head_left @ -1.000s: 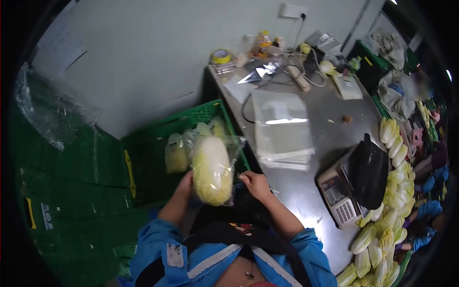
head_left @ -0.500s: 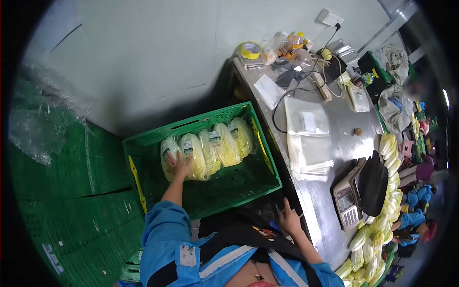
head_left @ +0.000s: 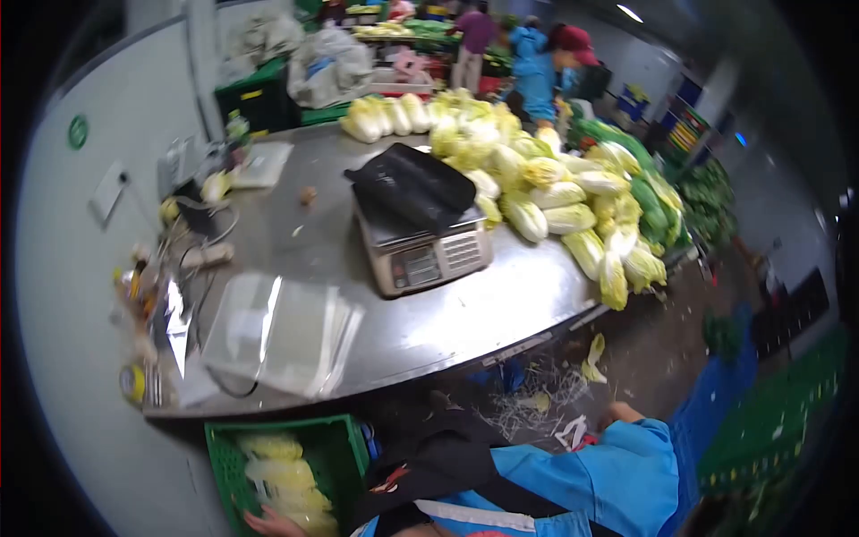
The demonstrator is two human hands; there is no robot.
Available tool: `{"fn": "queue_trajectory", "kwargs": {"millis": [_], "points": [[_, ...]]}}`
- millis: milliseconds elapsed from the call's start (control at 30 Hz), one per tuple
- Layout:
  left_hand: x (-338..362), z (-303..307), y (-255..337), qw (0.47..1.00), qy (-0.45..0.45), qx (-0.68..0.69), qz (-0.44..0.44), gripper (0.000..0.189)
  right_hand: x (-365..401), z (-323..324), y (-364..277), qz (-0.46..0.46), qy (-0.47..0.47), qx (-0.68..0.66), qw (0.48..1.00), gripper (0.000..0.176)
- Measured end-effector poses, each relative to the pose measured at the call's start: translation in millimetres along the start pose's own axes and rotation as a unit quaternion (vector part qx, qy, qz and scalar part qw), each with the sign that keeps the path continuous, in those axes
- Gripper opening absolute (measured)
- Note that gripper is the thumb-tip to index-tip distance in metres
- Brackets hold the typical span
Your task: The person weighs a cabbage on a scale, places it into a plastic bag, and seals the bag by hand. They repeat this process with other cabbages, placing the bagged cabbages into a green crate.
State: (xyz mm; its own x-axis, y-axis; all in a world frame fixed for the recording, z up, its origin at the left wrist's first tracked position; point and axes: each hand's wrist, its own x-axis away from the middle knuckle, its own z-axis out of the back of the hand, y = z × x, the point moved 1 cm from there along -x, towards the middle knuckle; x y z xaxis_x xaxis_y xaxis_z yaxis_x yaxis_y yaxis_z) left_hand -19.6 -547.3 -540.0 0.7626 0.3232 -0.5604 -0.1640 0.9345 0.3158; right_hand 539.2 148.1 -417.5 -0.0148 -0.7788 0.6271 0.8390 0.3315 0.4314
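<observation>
Low in the view, my left hand [head_left: 276,523] is at the near end of the green crate [head_left: 351,438], beside the bagged cabbages [head_left: 284,473]; its fingers look apart, with blur over them. My right hand [head_left: 622,413] is out to the right, over the floor beyond the blue sleeve; its fingers cannot be made out. A scale [head_left: 416,264] with a black tray [head_left: 416,186] on top stands on the metal table [head_left: 412,340]. Loose cabbages [head_left: 559,194] are heaped behind and right of it. Clear plastic bags [head_left: 277,336] lie at the table's left.
Yellow tape [head_left: 133,383], cables and small items line the table's left side. Shredded scraps [head_left: 537,394] litter the floor by the table edge. A green crate wall [head_left: 774,416] is at the right. People in purple [head_left: 474,34] and blue [head_left: 534,76] are in the background.
The view has swung right, so the crate now sits at the lower left and the scale near the middle. My right hand has moved out, away from my body.
</observation>
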Motion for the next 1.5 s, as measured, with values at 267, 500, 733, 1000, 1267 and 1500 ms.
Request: {"fn": "queue_trajectory", "kwargs": {"millis": [267,500,733,1000,1267,1500], "points": [[-51,-1,475,0.720,-0.394,0.543,-0.177,0.012,-57,232,-128,0.137,0.281,-0.377,0.872,0.041],[-29,58,718,0.711,-0.275,0.432,-0.481,0.070,-203,454,-132,0.162,0.274,-0.714,0.624,0.071],[-45,8,840,0.726,-0.168,0.191,-0.639,0.051,-258,608,-194,0.328,0.334,-0.533,0.705,0.058],[-1,21,867,0.604,-0.306,0.294,-0.674,0.016,-370,704,-346,0.120,0.261,-0.753,0.592,0.122],[-10,-1,822,0.678,-0.292,0.278,-0.615,0.025,-419,689,-352,0.304,0.167,-0.909,0.230,0.077],[24,12,831,0.662,-0.251,0.348,-0.614,0.021,-163,665,-231,0.578,0.517,-0.422,0.470,0.083]]}}
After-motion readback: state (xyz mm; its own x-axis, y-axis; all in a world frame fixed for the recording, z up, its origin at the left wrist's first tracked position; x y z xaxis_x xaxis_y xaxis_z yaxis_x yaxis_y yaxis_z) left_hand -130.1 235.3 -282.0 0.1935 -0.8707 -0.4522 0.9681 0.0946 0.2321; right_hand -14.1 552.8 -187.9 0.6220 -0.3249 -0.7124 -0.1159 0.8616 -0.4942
